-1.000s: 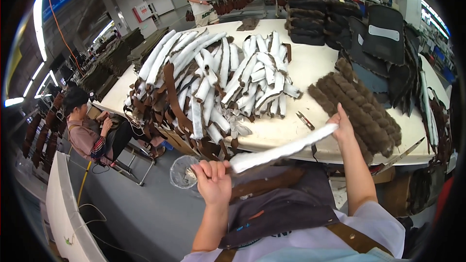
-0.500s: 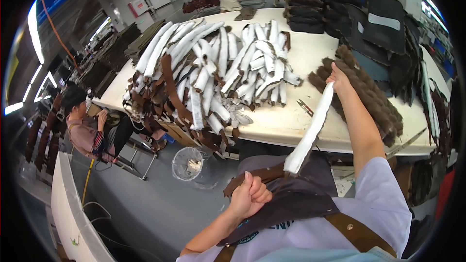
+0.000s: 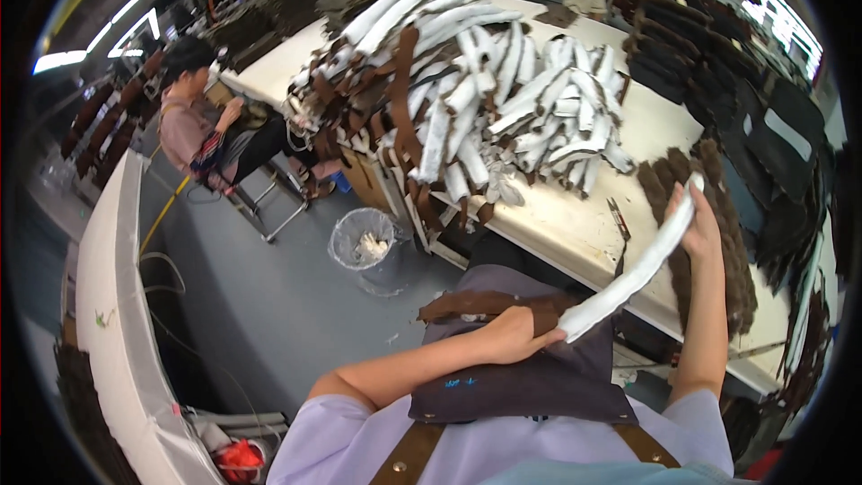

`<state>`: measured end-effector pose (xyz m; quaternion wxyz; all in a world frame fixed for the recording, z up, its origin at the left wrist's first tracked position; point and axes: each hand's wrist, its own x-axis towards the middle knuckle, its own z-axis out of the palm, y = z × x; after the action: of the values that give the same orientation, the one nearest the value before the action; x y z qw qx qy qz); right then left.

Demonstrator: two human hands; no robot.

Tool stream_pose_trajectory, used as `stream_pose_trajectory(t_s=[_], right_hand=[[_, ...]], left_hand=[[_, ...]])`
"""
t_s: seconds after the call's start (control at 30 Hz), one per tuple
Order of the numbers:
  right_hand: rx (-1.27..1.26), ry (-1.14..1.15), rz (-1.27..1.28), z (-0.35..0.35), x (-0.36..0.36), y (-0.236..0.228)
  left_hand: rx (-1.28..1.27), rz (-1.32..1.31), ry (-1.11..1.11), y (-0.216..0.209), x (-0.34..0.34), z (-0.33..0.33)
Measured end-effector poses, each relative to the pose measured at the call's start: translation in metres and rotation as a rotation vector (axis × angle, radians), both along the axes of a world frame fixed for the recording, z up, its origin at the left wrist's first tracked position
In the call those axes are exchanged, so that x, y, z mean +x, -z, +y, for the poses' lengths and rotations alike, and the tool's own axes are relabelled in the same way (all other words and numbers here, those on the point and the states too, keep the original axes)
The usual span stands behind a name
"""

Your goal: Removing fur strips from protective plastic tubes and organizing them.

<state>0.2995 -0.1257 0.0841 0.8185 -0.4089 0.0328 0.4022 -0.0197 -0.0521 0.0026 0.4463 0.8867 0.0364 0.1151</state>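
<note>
A long white padded strip point(image 3: 630, 277) stretches diagonally over my lap and the table edge. My right hand point(image 3: 703, 226) is closed on its upper end, above the brown fur on the table. At the lower end, my left hand point(image 3: 514, 338) is closed on the strip where it meets a flat brown strip point(image 3: 480, 305). That brown piece trails left across my dark apron point(image 3: 530, 388); whether the two strips are joined I cannot tell. Beyond my hands, a big heap of similar white strips point(image 3: 561, 112) with brown ends covers the table point(image 3: 663, 119).
Small scissors-like snips point(image 3: 618, 216) lie near the table edge. Brown fur pieces point(image 3: 725, 260) are at the right, with dark stacks point(image 3: 669, 45) behind. A lined waste bin point(image 3: 366, 247) stands on the floor. Another person point(image 3: 199, 121) sits at the left; someone else stands behind the table.
My left hand has moved right from the apron to the white strip's lower end. The head view has turned left, so the table appears shifted right.
</note>
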Motion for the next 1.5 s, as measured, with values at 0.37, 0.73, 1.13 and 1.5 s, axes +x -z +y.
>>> stream_pose_trajectory(t_s=[0.37,0.73,1.13,1.5], right_hand=[[0.041,0.014,-0.047,0.05,0.2,0.144],[0.447,-0.096,0.006,0.082,0.138,0.126],[0.428,0.015,0.218,0.024,-0.01,0.061],[0.117,-0.074,0.217,0.051,-0.023,0.101]], left_hand=[[-0.307,-0.046,-0.097,-0.036,-0.01,-0.026],[-0.568,0.226,-0.093,-0.047,-0.092,-0.022],[0.256,0.191,-0.338,0.006,-0.026,0.021],[-0.613,0.295,-0.217,0.043,0.02,-0.005]])
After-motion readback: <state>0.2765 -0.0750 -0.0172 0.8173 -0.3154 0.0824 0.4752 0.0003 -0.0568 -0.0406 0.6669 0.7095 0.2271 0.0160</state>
